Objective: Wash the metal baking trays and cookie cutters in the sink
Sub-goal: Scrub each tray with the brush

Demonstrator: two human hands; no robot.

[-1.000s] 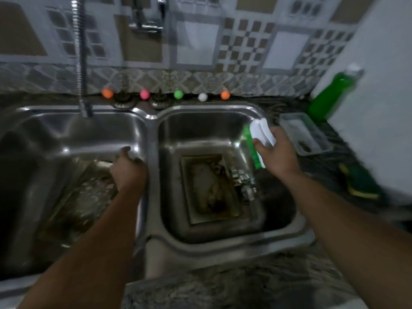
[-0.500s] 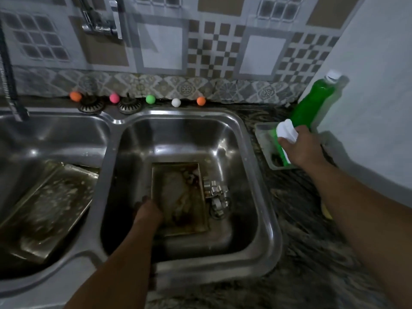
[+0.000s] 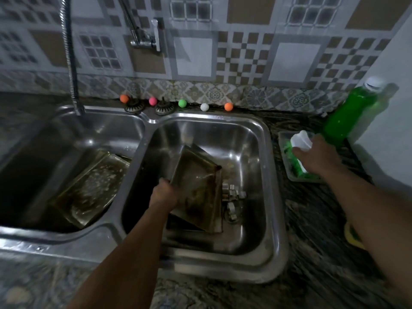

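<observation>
While the left hand [image 3: 165, 192] grips the left edge of a stained baking tray [image 3: 196, 190] and tips it up in the right basin [image 3: 256, 139] of the double sink, the right hand [image 3: 318, 156] is curled round a green-and-white scrubbing pad [image 3: 299, 141] over a small clear dish [image 3: 284, 139] on the dark stone tabletop [image 3: 312, 219], just beside a bottle of green dish liquid [image 3: 347, 114].

Judging by this, the step in hand is loading the pad and bringing it to the tilted tray. To do it well, keep the tray braced against the basin floor with its far edge raised, so the scrubbing force pushes into the steel and not into the wrist, and work from the raised end down so the grime runs towards the drain. The browned corners look baked on and will likely need firm, short strokes.

A cluster of small metal cookie cutters [image 3: 233, 194] lies on the basin floor, touching or almost touching the tray's right edge, near the left hand and well apart from the right. They are light and could slide under the tray if it drops flat. A second dirty tray [image 3: 89, 188] leans in the left basin [image 3: 55, 134], under the flexible tap hose [image 3: 70, 54], apart from both hands.
</observation>
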